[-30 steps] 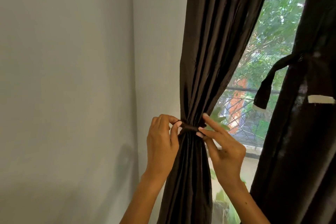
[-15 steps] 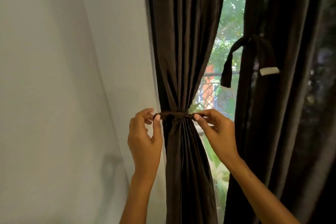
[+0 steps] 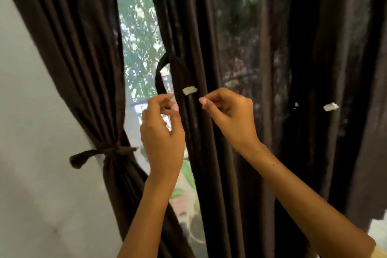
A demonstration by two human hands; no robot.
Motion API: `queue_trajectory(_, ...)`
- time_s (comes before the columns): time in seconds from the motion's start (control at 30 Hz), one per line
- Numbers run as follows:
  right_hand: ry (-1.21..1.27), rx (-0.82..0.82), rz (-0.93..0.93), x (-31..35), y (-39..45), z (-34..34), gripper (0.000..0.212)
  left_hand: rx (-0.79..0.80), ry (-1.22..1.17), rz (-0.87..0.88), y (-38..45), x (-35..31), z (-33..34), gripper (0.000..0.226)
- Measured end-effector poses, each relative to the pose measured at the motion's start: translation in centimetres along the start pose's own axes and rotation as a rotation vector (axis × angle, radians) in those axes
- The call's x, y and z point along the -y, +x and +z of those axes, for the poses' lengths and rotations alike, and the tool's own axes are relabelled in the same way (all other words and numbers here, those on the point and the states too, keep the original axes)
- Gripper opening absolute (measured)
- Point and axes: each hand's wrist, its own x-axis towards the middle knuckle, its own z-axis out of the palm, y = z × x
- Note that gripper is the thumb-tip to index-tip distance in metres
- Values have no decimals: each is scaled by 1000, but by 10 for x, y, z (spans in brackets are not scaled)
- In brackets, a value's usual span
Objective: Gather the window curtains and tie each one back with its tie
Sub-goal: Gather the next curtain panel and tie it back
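The left dark brown curtain (image 3: 69, 52) is gathered and bound by its dark tie (image 3: 109, 151), knotted, with one end sticking out to the left. The middle curtain (image 3: 201, 27) hangs loose. Its tie (image 3: 165, 63) loops at the curtain's left edge and has a white tab (image 3: 189, 90). My left hand (image 3: 162, 132) is raised with curled fingers at the tie's hanging end; whether it pinches it is unclear. My right hand (image 3: 230, 115) hovers just right of the white tab, fingers loosely curled and holding nothing.
A third dark curtain (image 3: 335, 37) hangs on the right with its own white tab (image 3: 330, 106). A pale wall (image 3: 31, 174) fills the left. Green foliage shows through the window gap (image 3: 140, 37) between the curtains.
Both hands have let go of the left curtain's tie, which stays knotted. They have moved right and up to the middle curtain's tie, and the view has swung right.
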Motion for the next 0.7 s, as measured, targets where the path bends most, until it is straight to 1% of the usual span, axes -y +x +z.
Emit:
queue_trajectory(0.1, 10, -51, -71, -4, 44, -35, 11, -20, -3, 56, 27, -32, 41, 11)
queue_trajectory(0.23, 41, -58, -171, -7, 101, -70, 10, -58, 18, 119, 66, -75, 87, 14)
queue_trajectory(0.37, 109, -85, -307, -8, 171, -109, 9, -144, 47, 225, 114, -121, 126, 12)
queue_trajectory(0.5, 157, -116, -365, 21, 243, -122, 9, -231, 178, 322, 177, -159, 135, 12)
queue_trajectory(0.57, 128, -137, -394, 41, 276, -123, 9, -265, 268, 360, 208, -177, 134, 14)
queue_trajectory(0.7, 38, -246, -468, 81, 330, -125, 11, -322, 441, 419, 256, -210, 129, 15)
